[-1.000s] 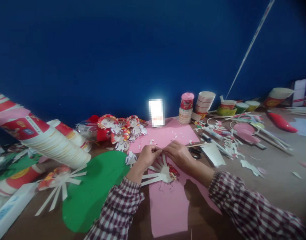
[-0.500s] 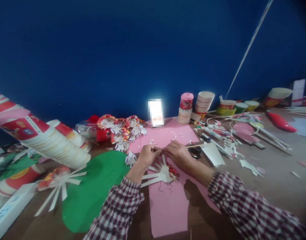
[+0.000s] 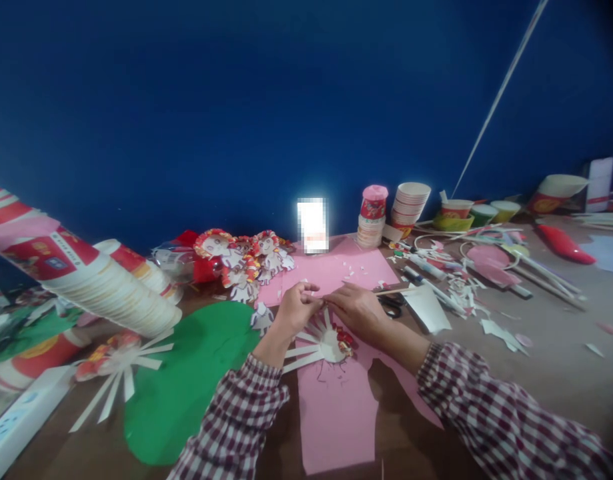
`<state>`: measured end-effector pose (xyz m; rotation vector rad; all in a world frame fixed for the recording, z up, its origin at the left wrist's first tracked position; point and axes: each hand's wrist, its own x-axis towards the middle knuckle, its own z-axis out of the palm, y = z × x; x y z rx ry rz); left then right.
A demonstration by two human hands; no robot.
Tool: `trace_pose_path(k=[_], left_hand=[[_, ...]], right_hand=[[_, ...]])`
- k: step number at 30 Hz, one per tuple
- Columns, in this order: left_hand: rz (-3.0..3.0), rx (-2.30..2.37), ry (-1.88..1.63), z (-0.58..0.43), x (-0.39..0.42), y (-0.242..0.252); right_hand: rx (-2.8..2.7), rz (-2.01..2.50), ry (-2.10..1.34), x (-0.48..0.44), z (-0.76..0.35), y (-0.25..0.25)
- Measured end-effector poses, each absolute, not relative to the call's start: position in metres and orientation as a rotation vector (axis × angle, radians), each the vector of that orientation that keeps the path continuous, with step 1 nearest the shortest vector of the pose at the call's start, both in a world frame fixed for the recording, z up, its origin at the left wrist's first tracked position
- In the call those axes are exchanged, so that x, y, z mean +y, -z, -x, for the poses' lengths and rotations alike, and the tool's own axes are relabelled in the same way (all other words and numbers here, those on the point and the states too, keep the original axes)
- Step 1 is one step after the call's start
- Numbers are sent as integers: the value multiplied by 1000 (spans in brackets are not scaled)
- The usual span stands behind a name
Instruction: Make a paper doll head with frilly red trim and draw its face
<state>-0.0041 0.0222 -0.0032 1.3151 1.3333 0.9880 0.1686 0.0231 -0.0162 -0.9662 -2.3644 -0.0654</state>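
Observation:
A paper cup cut into white radiating strips (image 3: 322, 341) lies on a pink paper sheet (image 3: 336, 413) at the table's middle. My left hand (image 3: 296, 308) and my right hand (image 3: 357, 309) meet just above it, fingertips pinched together on the tip of one strip. Both wrists wear checked red-and-white sleeves. A thin wooden stick (image 3: 392, 291) runs from my right hand's fingers toward the right. Black scissors (image 3: 392, 304) lie just beyond my right hand.
A green paper shape (image 3: 186, 380) and another cut cup (image 3: 117, 365) lie to the left, under tilted stacks of paper cups (image 3: 96, 280). Finished paper dolls (image 3: 243, 260) sit behind. Cup stacks (image 3: 392, 212), bowls, pens and paper scraps crowd the right.
My left hand has lifted slightly and its fingers have shifted on the strip; my right hand has barely moved. Everything else stays put.

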Motion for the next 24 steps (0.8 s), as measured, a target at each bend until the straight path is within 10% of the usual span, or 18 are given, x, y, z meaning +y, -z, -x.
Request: trace_pose_path(k=[24], left_hand=[[-1219, 1263, -974, 3, 19, -1]], right_hand=[[-2344, 941, 90, 26, -169, 17]])
